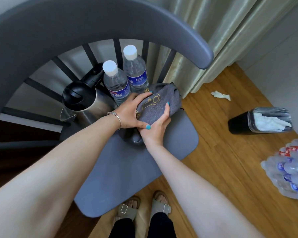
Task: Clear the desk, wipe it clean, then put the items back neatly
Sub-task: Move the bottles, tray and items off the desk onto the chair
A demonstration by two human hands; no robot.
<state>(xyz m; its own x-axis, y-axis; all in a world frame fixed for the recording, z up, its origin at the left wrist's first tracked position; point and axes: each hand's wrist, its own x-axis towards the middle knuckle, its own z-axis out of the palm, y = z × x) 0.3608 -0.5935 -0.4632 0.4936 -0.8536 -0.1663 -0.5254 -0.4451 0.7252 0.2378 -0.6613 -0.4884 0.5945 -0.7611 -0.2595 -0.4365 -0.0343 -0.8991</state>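
A wooden floor (222, 152) is seen from above, bordered at the top right by pale curtains (213, 31) and a light wall. Most of the view is filled by a grey chair (136, 169) with a curved backrest and dark spindles; its seat is used as a holding place for several items. At the right edge, a shrink-wrapped pack of water bottles (289, 172) is laid on the floor, and a dark waste bin (258, 121) lined with a bag and filled with white tissue is stood near it. A crumpled tissue (220, 95) is left on the floor by the curtain.

On the seat, a steel kettle (86, 103) with a black lid is placed at the left, and two water bottles (126, 78) with white caps and blue labels are stood upright just beside it, against the spindles. A grey fabric pouch (159, 103) with a gold emblem is held over the seat, just in front of the bottles. It is gripped by the left hand (131, 112), whose fingers are spread over its top and whose thumb is pressed along its near end, and by the right hand (155, 127), which is cupped under it with the fingers curled up round its side. A thin bracelet (116, 117) is worn on the left wrist. Two sandalled feet (144, 208) are visible at the bottom.
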